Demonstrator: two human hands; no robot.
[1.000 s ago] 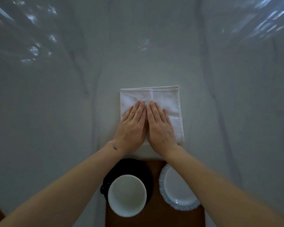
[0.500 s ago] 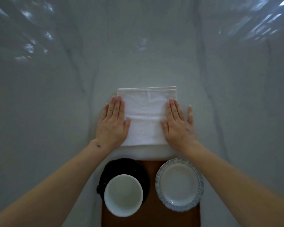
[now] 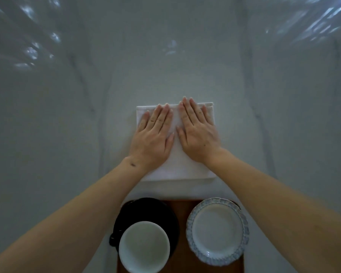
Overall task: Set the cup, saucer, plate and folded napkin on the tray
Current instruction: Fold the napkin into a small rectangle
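Left hand (image 3: 153, 138): my grip is flat, fingers straight, palm pressing on the napkin's left half; it holds nothing.
Right hand (image 3: 198, 133): flat the same way, fingers straight on the right half, fingertips at the far edge.
Napkin (image 3: 177, 166): folded, white, lying on the table (image 3: 47, 134) directly under both palms, not on the tray.
Tray (image 3: 182, 213): wood, just nearer to me than my wrists, between my forearms.
Cup (image 3: 144, 246): white inside, on the black saucer (image 3: 161, 209), below my left forearm, on the tray's left side.
Plate (image 3: 217, 231): blue rim, near my right forearm, on the tray's right side.
Handling: I judge the napkin light, soft and floppy; the fold may open if lifted by one corner, so I would pinch both side edges through all layers.
Hard to tell: the layers under my palms are hidden; the tray's and cup's near edges are cut off; the free space left on the tray is unclear.
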